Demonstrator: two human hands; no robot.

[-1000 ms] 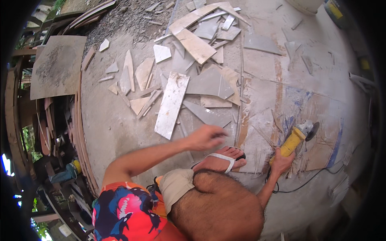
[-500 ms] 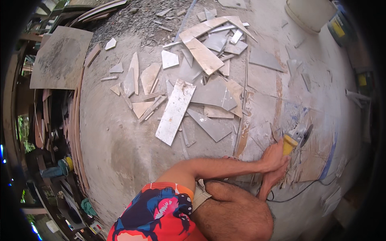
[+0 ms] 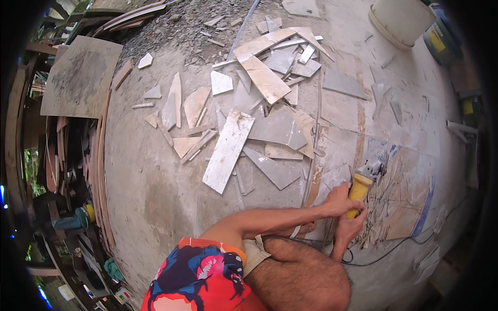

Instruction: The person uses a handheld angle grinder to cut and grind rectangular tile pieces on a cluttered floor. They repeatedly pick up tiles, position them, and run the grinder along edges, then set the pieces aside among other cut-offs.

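Observation:
A yellow angle grinder (image 3: pixel 359 193) with a grey metal head lies across both my hands, its head pointing away from me. My left hand (image 3: pixel 338 201) is closed at the left side of its yellow body, with the fingertips partly hidden. Around the rear end of the grinder, my right hand (image 3: pixel 353 224) is wrapped with the thumb on top. The disc at the head shows only indistinctly. A black power cord (image 3: pixel 384 260) runs from near my right wrist over the floor to the right. Under and beside the grinder are scored, dusty floor tiles (image 3: pixel 410 202).
Broken tile pieces (image 3: pixel 277 127) are heaped ahead, with a long white tile strip (image 3: pixel 228 150) in front. A white bucket (image 3: pixel 402 23) stands at the far right. Gravel (image 3: pixel 176 31) lies at the far left. A large stained board (image 3: pixel 80 78) and stacked wood strips (image 3: pixel 97 181) line the left side.
My hands have drawn the grinder to the left and tilted it, so more of its yellow body shows. The dark disc seen edge-on before is now less distinct.

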